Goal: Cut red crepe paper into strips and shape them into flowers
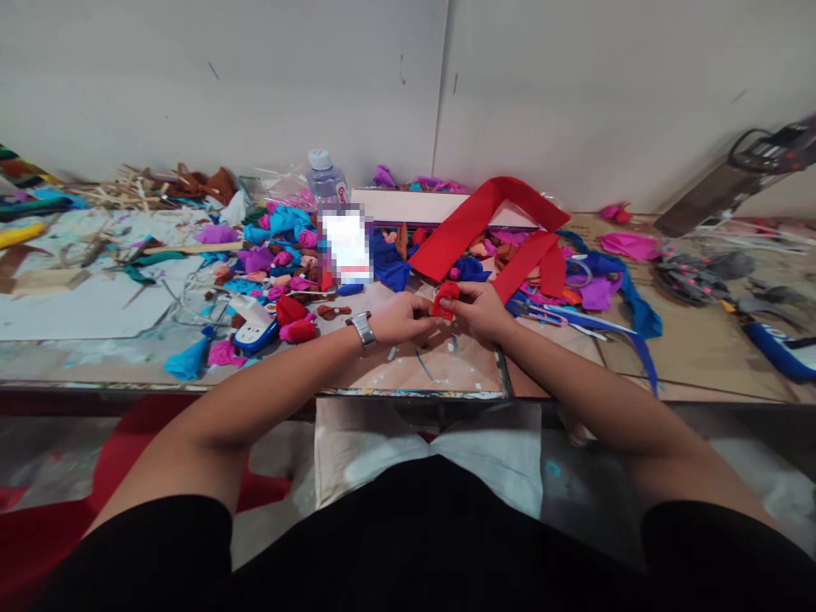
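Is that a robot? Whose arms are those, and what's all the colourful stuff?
No robot here, just a person! The camera is worn on their head, looking forward and down, so you see their own arms. The left hand and right hand together hold a small crumpled red piece, maybe crepe paper. On the table lie a long red strip and many colourful bundles. A clear plastic bottle stands near the wall.

Black short-sleeved top [439,544], silver metal-banded wristwatch [364,329], pale trousers [354,446]
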Available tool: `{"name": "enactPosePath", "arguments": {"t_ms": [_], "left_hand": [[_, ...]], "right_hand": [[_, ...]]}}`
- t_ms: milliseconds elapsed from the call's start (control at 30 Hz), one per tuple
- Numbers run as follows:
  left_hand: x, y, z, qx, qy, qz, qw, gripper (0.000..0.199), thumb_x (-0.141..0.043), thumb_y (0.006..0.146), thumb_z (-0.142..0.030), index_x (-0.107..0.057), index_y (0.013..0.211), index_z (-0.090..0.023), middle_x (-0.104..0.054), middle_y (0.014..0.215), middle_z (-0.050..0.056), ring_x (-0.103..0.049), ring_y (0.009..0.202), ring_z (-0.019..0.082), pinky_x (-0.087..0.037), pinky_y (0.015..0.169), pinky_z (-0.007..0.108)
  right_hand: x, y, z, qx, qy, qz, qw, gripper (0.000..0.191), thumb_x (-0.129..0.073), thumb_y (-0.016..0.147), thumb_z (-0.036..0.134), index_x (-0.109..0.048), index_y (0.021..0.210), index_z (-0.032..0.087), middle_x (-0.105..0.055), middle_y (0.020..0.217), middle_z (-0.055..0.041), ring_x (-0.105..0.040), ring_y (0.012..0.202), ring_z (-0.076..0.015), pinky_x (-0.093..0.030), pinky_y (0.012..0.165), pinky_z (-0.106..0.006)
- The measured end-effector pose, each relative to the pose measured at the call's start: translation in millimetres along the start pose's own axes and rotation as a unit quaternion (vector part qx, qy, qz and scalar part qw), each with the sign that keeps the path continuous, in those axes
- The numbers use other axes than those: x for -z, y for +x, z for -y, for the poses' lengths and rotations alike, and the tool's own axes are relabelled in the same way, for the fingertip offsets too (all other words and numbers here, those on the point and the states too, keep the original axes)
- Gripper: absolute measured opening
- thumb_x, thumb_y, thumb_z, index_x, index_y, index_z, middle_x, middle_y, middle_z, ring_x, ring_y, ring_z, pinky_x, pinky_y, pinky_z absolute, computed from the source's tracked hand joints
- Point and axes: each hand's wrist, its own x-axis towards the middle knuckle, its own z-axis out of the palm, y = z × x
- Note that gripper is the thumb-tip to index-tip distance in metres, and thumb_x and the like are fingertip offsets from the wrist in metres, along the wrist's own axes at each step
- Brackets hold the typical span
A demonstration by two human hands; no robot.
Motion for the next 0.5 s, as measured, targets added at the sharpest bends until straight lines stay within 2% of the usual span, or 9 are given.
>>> {"name": "enactPosePath", "arguments": {"t_ms": [167, 367, 500], "left_hand": [[-1.8, 1.8, 1.7, -0.015, -0.031, -0.025, 0.999, 0.047, -0.066, 0.095, -0.058, -0.078, 0.097, -0.012, -0.066, 0.07, 0.002, -0.052, 0.06, 0.011, -0.036, 0.056, 0.023], [2.3, 6.3, 1.5, -0.007, -0.019, -0.06, 0.998, 0.051, -0.063, 0.093, -0.06, -0.075, 0.083, -0.012, -0.055, 0.063, -0.001, -0.04, 0.059, 0.009, -0.028, 0.055, 0.023], [1.9, 5.5, 0.5, -0.001, -0.011, -0.068, 0.998, 0.046, -0.064, 0.092, -0.055, -0.074, 0.082, -0.012, -0.058, 0.064, -0.001, -0.044, 0.059, 0.01, -0.031, 0.057, 0.024]], "right_hand": [[0.5, 0.5, 0.2, 0.01, 0.0, 0.006, 1.0, 0.049, -0.093, 0.066, 0.06, -0.079, 0.084, 0.017, -0.075, 0.076, -0.0029, -0.063, 0.067, -0.0167, -0.052, 0.065, -0.031], [-1.1, -1.1, 0.0, 0.001, 0.018, 0.034, 0.999, 0.048, -0.094, 0.067, 0.057, -0.079, 0.088, 0.017, -0.076, 0.082, -0.0037, -0.065, 0.071, -0.0171, -0.053, 0.068, -0.03], [0.3, -0.2, -4.9, 0.006, 0.007, 0.033, 0.999, 0.045, -0.093, 0.07, 0.057, -0.08, 0.086, 0.017, -0.075, 0.08, -0.0031, -0.064, 0.072, -0.0168, -0.052, 0.067, -0.029]]}}
